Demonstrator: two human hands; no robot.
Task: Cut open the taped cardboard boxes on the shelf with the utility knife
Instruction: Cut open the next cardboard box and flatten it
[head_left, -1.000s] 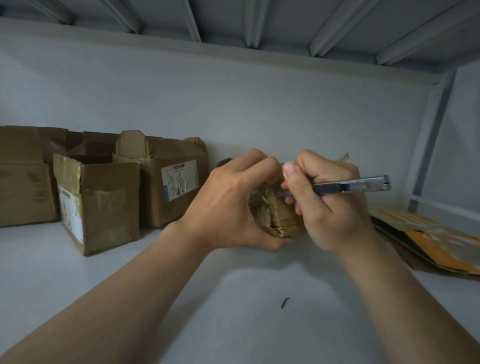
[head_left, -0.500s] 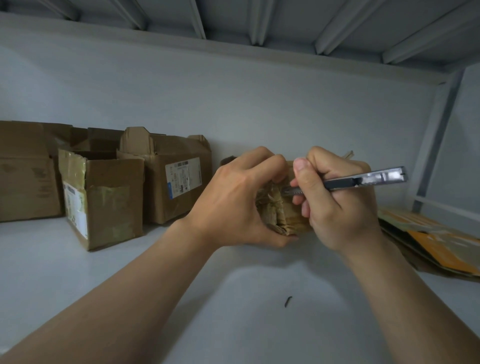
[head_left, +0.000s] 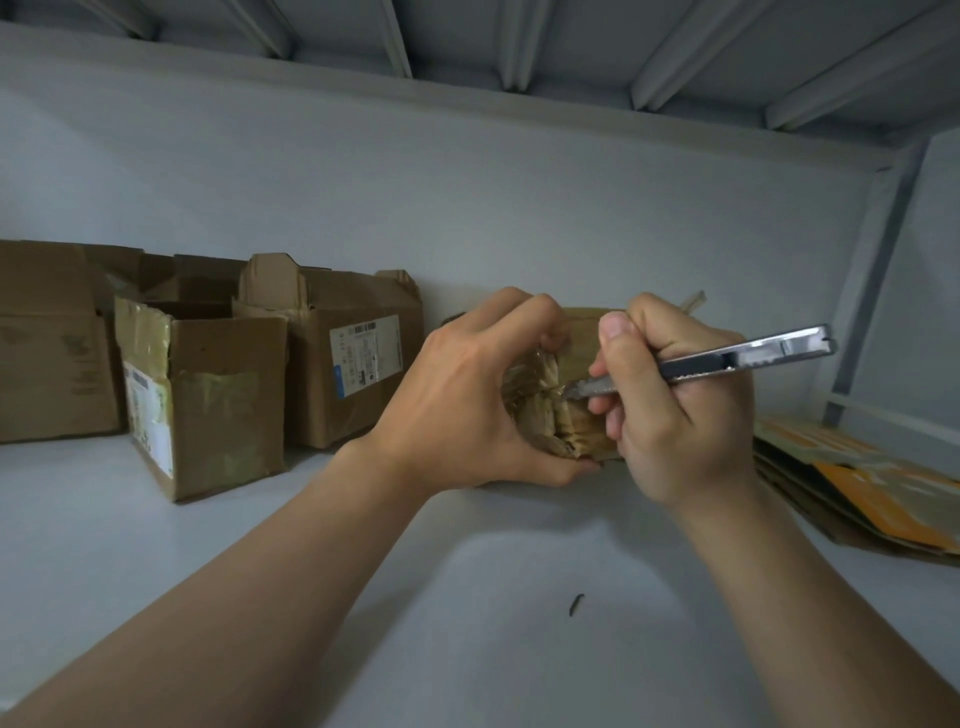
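**Q:** What is being worked on, and where is it?

**A:** A small taped box (head_left: 545, 415), crumpled and shiny with brown tape, sits on a white shelf (head_left: 467, 597), close to the back wall. To the left of the small taped box stand several opened cardboard boxes (head_left: 218, 405) with their flaps up. The nearest is a labelled box (head_left: 353, 364). To its right lies a stack of flattened cardboard (head_left: 857, 478) with orange print. In front of it, a tiny dark scrap (head_left: 575, 604) lies on the shelf.

**Q:** What are the hands doing?

**A:** The left hand (head_left: 467, 395) wraps around the box's left side, fingers curled over the top and thumb tucked under the lower edge, gripping it. The right hand (head_left: 675, 415) is closed tightly around a silver utility knife (head_left: 727, 361), thumb on top of the handle. The knife tip touches the wrinkled tape on the box's near face. I cannot tell whether the blade has gone through.

**Q:** How should this cut be done well?

**A:** Judging from the grip, the tip sits very near the left fingers. The stroke should run away from them, toward the right. A shallow blade and short, light passes along the seam seem wise, since the bunched tape could snag. The left hand should press the box against the shelf so it cannot twist.
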